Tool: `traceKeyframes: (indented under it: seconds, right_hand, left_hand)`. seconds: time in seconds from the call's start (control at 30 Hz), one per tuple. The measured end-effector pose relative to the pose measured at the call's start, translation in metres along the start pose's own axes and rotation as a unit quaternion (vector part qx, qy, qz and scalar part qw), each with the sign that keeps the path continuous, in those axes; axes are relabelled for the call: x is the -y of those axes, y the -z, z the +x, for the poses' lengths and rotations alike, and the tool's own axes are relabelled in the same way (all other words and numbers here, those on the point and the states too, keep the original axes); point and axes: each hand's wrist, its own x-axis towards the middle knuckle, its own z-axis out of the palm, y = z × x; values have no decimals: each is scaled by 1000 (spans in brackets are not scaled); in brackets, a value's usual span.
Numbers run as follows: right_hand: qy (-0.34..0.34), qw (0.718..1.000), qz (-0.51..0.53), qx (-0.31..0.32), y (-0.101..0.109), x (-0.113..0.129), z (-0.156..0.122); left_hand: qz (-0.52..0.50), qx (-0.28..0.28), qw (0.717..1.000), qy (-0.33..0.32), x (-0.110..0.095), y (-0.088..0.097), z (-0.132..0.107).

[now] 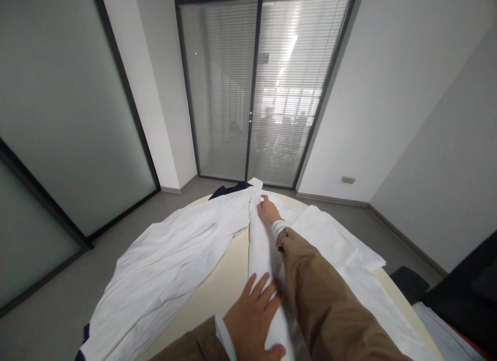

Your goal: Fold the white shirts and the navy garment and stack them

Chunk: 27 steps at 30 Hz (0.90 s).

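A white garment (166, 262) lies spread over the table, its two sides parted by a long gap where the tabletop shows. It looks like a coat or a shirt, but I cannot tell which. My left hand (254, 312) rests flat, fingers spread, on the right-hand panel close to me. Farther up that same panel, my right hand (269, 210) has its fingers bent and pinched at the fabric near the narrow top end. Dark navy cloth (229, 190) peeks out from beneath the garment at the far edge. My right forearm covers part of the right panel.
The round cream table (223, 278) carries the garment. Beyond it are a framed glass partition with blinds (217, 102) and white walls. A black chair-like shape (462, 283) stands at the right, with light cloth (446, 330) by it. Frosted panels (62, 102) line the left.
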Motion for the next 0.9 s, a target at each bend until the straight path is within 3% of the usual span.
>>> traceKeyframes:
  seconds: [0.17,0.33,0.53,0.67,0.8,0.9]
  right_hand:
    - [99,994,-5,43,-6,0,-27]
    - [179,983,-46,22,-1,-3,-69]
    - [162,978,-118,60,15,-13,-119]
    - [181,966,-104,154,37,-27,-151]
    - [204,967,-95,121,48,-33,-178]
    - [245,960,-67,122,48,-28,-186]
  left_hand:
    - [-8,7,1000,3,-6,5,-1]
    - [17,-18,999,41,-9,6,-1]
    - [51,7,998,37,-12,1,-5]
    - [67,-31,997,26,-24,4,-6]
    - [78,-67,995,17,-39,5,0]
    - [74,-53,996,-7,-44,-1,2]
